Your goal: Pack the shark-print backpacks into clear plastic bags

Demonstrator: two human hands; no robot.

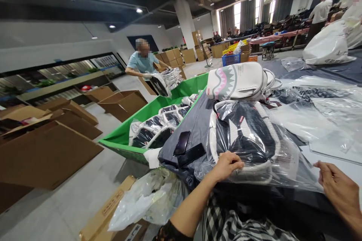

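Observation:
In front of me on the table lies a black-and-white backpack (251, 135) inside a clear plastic bag (298, 165). My left hand (228, 165) is on the near left edge of this package, its fingers curled closed on the plastic. Off to the right, my right hand (336, 184) has thumb and forefinger pinched at the loose end of the same bag. Just behind the package, a white backpack (236, 81) with a pink and grey toothed pattern lies unwrapped on its side.
Two dark phones (186, 148) lie left of the package. A green bin (121, 135) beside the table holds several bagged backpacks (154, 126). Behind it a person (143, 58) holds more bagged goods. Clear bags (336, 116) cover the table's right; cardboard boxes (53, 150) stand on the floor.

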